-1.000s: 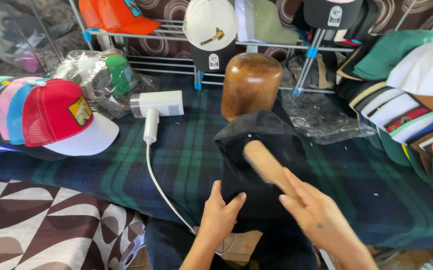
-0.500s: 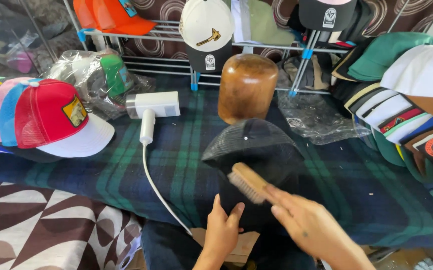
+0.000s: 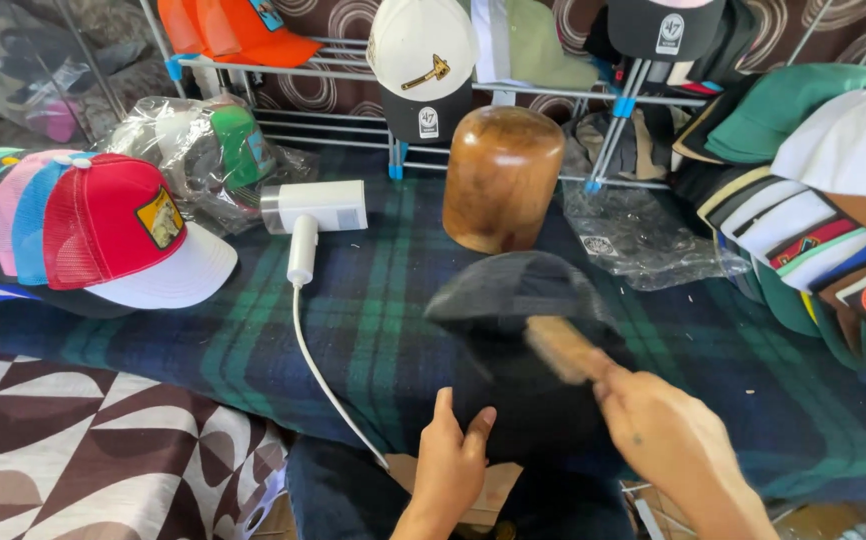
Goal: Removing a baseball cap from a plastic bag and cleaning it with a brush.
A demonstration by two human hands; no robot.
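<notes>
A black cap (image 3: 513, 300) lies on the plaid blanket (image 3: 373, 300) right in front of me. My left hand (image 3: 455, 462) grips the cap's near edge, thumb and fingers pinched on the dark fabric. My right hand (image 3: 668, 440) holds a wooden brush (image 3: 563, 348) by its handle, bristles down against the right side of the cap. The brush is blurred with motion.
A wooden hat block (image 3: 501, 178) stands behind the cap. A white hand-held appliance (image 3: 311, 215) with a cord (image 3: 328, 385) lies to the left. A row of caps with a red and white one (image 3: 123, 240) in front sits far left, stacked caps (image 3: 823, 200) on the right, a wire rack (image 3: 353, 75) behind.
The brush has moved over the cap: down and left half a second ago, now back to the right side. My left hand stays on the cap's near edge.
</notes>
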